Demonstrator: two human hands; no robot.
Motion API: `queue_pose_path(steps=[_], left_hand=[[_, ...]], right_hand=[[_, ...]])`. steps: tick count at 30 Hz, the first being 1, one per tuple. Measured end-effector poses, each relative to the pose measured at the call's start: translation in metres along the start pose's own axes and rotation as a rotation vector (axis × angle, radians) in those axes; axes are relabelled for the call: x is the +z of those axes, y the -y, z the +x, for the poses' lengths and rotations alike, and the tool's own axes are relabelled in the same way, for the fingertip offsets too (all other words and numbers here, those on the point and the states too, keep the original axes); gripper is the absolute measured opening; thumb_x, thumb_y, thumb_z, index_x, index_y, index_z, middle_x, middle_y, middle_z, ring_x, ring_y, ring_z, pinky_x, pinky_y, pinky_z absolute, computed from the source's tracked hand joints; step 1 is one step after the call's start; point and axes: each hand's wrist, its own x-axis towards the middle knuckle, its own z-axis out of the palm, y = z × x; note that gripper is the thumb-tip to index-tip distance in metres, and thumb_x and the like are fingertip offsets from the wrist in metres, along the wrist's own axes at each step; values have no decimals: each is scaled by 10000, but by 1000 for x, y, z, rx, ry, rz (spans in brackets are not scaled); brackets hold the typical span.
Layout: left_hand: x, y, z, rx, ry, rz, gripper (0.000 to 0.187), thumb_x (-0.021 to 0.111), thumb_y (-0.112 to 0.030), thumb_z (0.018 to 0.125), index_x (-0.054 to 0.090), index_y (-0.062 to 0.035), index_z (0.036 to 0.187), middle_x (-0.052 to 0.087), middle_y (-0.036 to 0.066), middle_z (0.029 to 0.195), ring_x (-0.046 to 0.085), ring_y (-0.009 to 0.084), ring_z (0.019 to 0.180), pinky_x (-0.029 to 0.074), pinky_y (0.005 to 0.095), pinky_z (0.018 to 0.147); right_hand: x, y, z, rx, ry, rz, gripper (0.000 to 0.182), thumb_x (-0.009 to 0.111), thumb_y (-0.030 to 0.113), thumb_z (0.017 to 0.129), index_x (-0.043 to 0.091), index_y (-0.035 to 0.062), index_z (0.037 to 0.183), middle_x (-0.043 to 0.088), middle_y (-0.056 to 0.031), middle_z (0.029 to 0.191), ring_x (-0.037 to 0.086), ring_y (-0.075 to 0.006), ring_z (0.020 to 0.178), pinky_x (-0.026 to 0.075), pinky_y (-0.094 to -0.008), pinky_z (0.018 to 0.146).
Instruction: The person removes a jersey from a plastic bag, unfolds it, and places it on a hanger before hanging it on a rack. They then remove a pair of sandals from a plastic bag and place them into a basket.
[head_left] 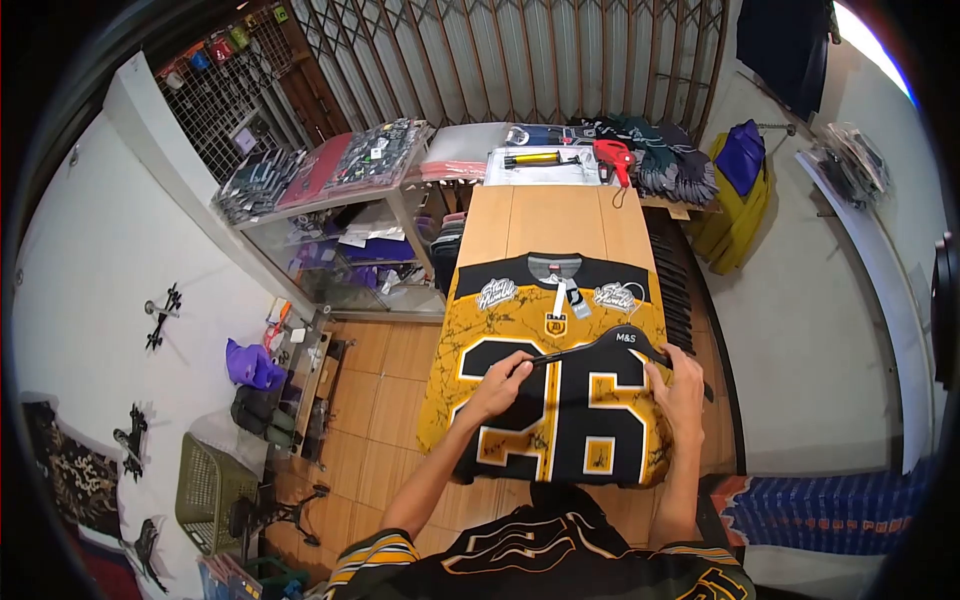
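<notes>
A black and mustard-yellow jersey [552, 370] with a large number 26 lies flat on the wooden table, collar toward the far end. Tags hang at its neck. Above its chest is a black clothes hanger [598, 347] marked M&S, its hook pointing away from me. My left hand [502, 386] pinches the left end of the hanger between thumb and fingers. Around the hanger's right arm, my right hand [680, 388] is closed, with its fingertips partly hidden.
The wooden table [555, 215] runs away from me. A red tag gun [613, 160] lies beyond it, beside folded clothes [650, 150]. To the left stands a glass display case [345, 250] topped with packed garments. Several hangers [672, 290] line the table's right side. A green basket [205, 490] sits lower left.
</notes>
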Motion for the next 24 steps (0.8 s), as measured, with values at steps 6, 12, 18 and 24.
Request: queue_pose_path(steps=[6,12,18,24], left_hand=[[-31,20,112,95,-88,25,354,478,-277,1106,638,-9,1273,617,10,867,571,109,788,488,277,750],[-65,48,203,152,-486,614,360,598,-211,990,614,-73,1322,652,178,1272,590,377,1201,457,539,999],[-80,76,238,191,-569,817,366,594,-238,995,601,-101,1334,597,97,1340,504,305,1291,297,553,1089],[-78,75,237,211,-618,816,403,571,-279,1006,585,-88,1360,590,97,1349,493,282,1309,256,559,1110]], right_hand=[[47,-37,63,218,88,93,227,712,169,942,711,41,1130,702,-194,1002,681,-408,909,533,-436,785],[104,-90,117,334,35,-13,274,708,244,961,727,53,1156,724,-208,1053,683,-432,974,538,-458,837],[139,-94,146,350,82,-48,285,720,226,949,726,34,1158,719,-220,1039,689,-427,953,541,-465,826],[184,-77,161,249,157,19,276,715,195,938,716,26,1156,720,-209,1057,693,-417,970,547,-479,836]])
